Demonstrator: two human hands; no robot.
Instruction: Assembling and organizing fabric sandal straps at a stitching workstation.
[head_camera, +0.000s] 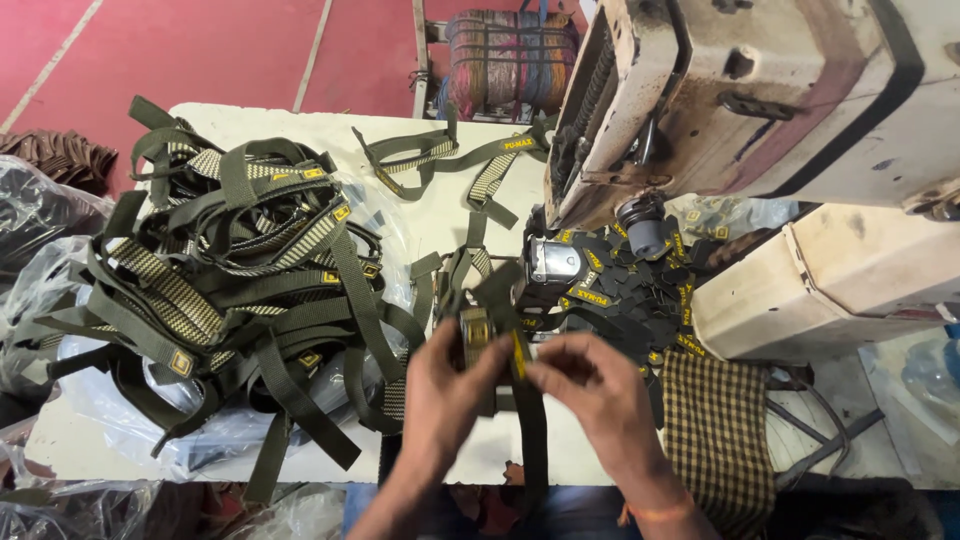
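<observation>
Here, both hands meet at the table's (440, 215) near edge, just before the sewing machine (760, 90). The left hand (440, 395) pinches the olive strap (500, 300) flat near its checked panel; the right hand (590, 385) nips a small yellow-and-black label (518, 352) against it, apparently to keep the two aligned. The strap is narrow, dull green webbing. More straps lie heaped (230, 260) at left; loose labels (620, 290) lie under the machine.
</observation>
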